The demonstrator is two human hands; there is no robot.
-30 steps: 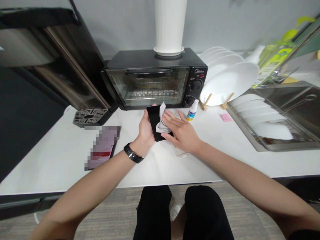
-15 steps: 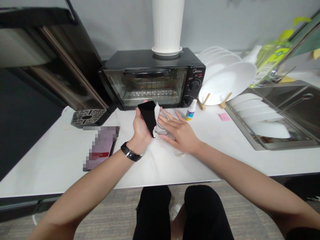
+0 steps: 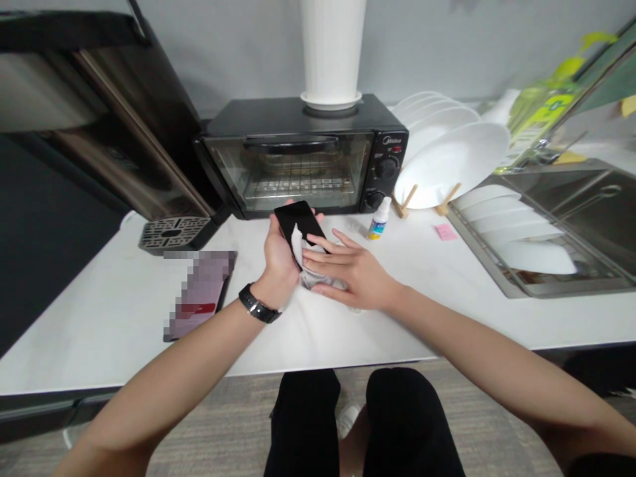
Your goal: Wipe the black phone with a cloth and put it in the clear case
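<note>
My left hand (image 3: pixel 280 257) is wrapped round the edges of a black smartphone (image 3: pixel 301 218), its dark screen facing up, over the white counter. Across the lower part of that screen lies a crumpled light grey cloth (image 3: pixel 314 279). My right hand (image 3: pixel 356 273) presses the cloth onto the phone, fingers stretched out and part of the cloth hidden beneath them. Just beyond the right hand stands a small white spray bottle (image 3: pixel 379 220) with a blue and yellow label. A black wristwatch (image 3: pixel 259 305) is on my left wrist.
Behind my hands is a black toaster oven (image 3: pixel 303 165) with a white pot (image 3: pixel 332 53) on top. White plates (image 3: pixel 450 162) stand in a rack beside a sink (image 3: pixel 511 288). At left are a flat purple item (image 3: pixel 203 291), blurred out, and a dark machine's drip tray (image 3: pixel 173 233).
My right hand and the cloth have slid left and slightly toward me over the phone, baring more of its upper screen. The left hand and phone are nearly still.
</note>
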